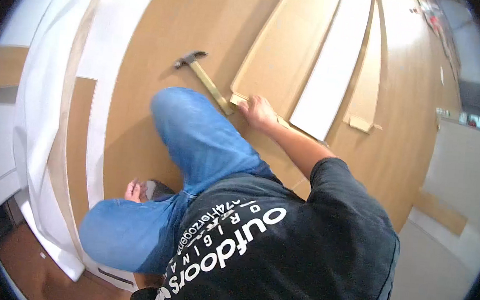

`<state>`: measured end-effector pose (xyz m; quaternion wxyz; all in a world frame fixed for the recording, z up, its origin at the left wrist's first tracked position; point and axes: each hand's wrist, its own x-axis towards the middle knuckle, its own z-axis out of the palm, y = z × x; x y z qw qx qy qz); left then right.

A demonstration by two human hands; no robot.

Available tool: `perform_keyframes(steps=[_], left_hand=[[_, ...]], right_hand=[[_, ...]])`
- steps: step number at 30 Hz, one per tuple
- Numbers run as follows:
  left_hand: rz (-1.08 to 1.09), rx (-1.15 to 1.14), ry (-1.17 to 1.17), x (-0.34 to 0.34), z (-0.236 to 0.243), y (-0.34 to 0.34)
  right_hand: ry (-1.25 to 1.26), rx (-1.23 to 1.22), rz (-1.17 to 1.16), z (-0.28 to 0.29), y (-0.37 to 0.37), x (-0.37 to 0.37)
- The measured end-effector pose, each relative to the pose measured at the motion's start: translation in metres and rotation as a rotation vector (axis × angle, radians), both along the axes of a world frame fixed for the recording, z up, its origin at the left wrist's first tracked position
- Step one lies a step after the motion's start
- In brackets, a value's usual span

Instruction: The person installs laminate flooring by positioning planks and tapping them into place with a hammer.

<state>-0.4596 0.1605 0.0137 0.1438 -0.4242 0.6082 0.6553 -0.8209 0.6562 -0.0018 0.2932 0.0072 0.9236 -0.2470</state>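
Note:
My right hand [258, 112] reaches forward with a bare forearm and lies flat, fingers apart, on the near corner of a light wooden panel [285, 46] on the floor. It grips nothing. Just left of the hand lies a hammer [206, 79] with a metal head and a wooden handle whose end almost touches my fingers. My knees in blue jeans [195, 141] and my black printed shirt fill the lower middle. My left hand is out of sight. What looks like a foot in a grey slipper [144, 190] shows between my legs.
A long white board [335, 61] and a narrow wooden strip [371, 76] lie right of the panel. Tall white and wood-edged boards [51, 118] lie along the left. The floor is brown wood [171, 20]. A flat brown piece [441, 212] lies at the right.

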Motion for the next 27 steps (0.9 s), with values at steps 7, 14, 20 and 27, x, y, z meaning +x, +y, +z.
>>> perform_keyframes(steps=[7,14,20,27], left_hand=[[0.268,-0.240,0.200,-0.070,0.047,-0.037],[0.122,-0.160,0.224,-0.109,0.032,-0.010],[0.030,-0.217,0.330,-0.122,0.029,0.001],[0.034,-0.107,0.343,-0.101,0.028,-0.047]], right_hand=[[-0.259,0.433,-0.827,-0.005,0.119,-0.076],[-0.089,0.594,-0.843,-0.017,0.087,-0.077],[-0.081,0.592,-0.148,0.036,0.141,-0.076],[0.006,-0.536,-0.657,0.182,0.156,-0.012]])
